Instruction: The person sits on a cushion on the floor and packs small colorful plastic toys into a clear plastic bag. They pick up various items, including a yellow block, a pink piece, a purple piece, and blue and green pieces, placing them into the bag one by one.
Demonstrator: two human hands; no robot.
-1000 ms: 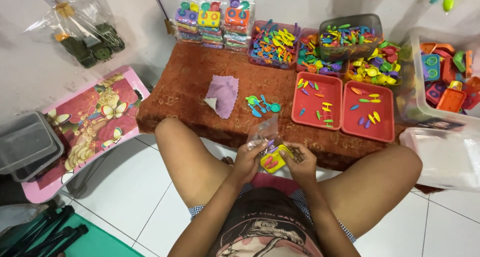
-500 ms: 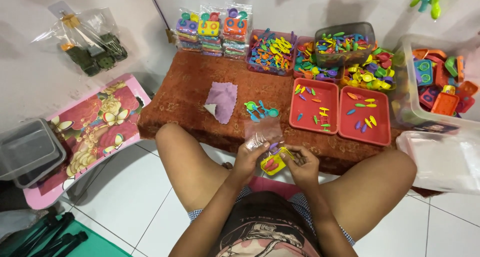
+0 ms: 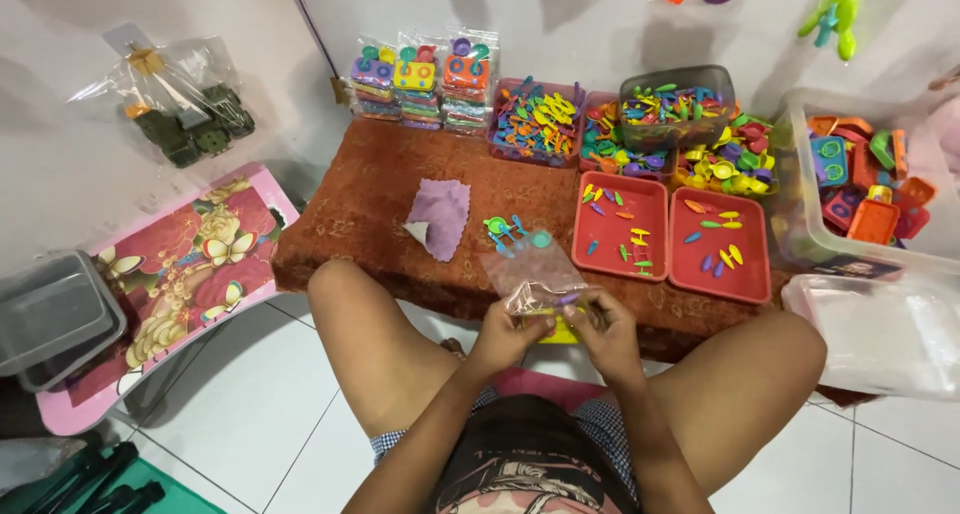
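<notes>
cloth [image 3: 438, 217] left of two trays [image 3: 670, 237] | toy bins [image 3: 620, 124] behind trays | all on table [image 3: 360, 224]

— What do the hands hold?

— A small clear plastic bag [image 3: 535, 274], thin and crinkled, with a faint pink tint. It stands tilted above the fingers, its open end downward between both hands.

— Anything in it?

— A small purple piece shows at its lower edge, too small to tell its shape. Just under the bag sits a yellow plastic piece [image 3: 558, 331], flat, mostly hidden by the fingers.

— Where is this?

— Above the person's lap, at the near edge of the low brown table.
</notes>
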